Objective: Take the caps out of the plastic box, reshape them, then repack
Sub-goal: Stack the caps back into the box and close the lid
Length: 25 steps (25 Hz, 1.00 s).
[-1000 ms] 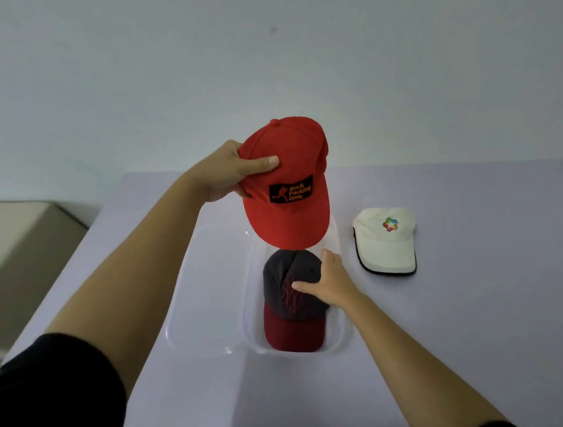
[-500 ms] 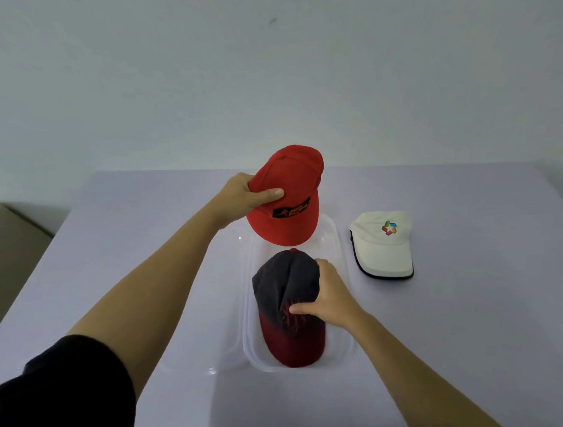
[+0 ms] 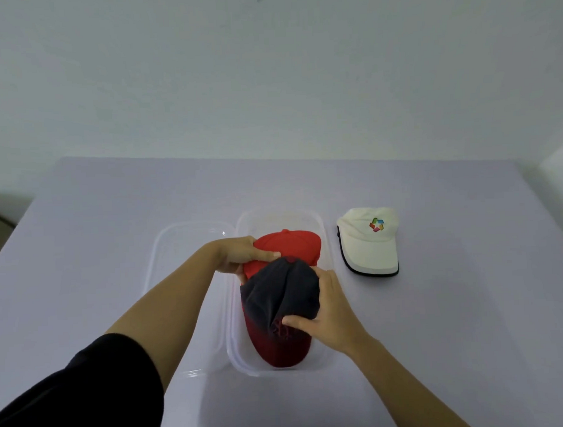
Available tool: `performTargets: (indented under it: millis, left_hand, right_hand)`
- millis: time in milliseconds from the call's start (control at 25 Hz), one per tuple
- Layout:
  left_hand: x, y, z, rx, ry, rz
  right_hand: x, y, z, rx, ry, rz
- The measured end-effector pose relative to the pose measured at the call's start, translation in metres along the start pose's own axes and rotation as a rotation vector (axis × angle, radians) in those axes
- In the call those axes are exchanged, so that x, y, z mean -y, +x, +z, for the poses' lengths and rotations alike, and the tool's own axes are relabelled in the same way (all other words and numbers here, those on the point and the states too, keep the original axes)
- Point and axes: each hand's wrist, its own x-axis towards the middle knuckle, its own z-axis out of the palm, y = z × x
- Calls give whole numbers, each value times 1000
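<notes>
A clear plastic box [image 3: 319, 231] stands in the middle of the table. A dark grey cap with a dark red brim [image 3: 277, 297] lies in it, brim toward me. My right hand [image 3: 326, 311] grips its crown from the right, thumb on the front panel. Behind it, at the box's far end, is a bright red cap [image 3: 291, 245]. My left hand [image 3: 240, 254] holds that cap by its left side, thumb on top. Its brim is hidden under the dark cap's crown. A white cap [image 3: 368, 241] with a coloured logo lies on the table right of the box.
The box's clear lid [image 3: 181, 250] lies flat on the table directly left of the box. The table [image 3: 471, 302] is covered in pale lilac and ends at a plain wall. A beige object shows past the table's left edge.
My left hand has lowered the red cap from above the box into its far end, behind the dark cap. My right hand has kept its hold on the dark cap's crown.
</notes>
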Motion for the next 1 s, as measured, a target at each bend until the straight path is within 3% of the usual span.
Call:
performTargets:
  millis: [120, 200, 320, 480, 640, 840, 1000]
  left_hand:
    - [2, -1, 4, -31, -65, 37]
    - [-2, -4, 4, -98, -84, 74]
    - [-3, -6, 5, -237, 126, 128]
    - [2, -13, 10, -376, 331, 346]
    - [13, -20, 10, -257, 464, 272]
    - [18, 0, 18, -402, 683, 161]
    - [23, -1, 24, -471, 591, 180]
  right_hand:
    - [-12, 23, -17, 28, -47, 2]
    - [-19, 45, -31, 186, -121, 54]
    - [-22, 70, -42, 339, -215, 65]
    - [-28, 79, -43, 258, -360, 73]
    - [-22, 78, -39, 219, -437, 91]
    - [-10, 84, -34, 226, -575, 128]
    - [-11, 82, -30, 180, -526, 114]
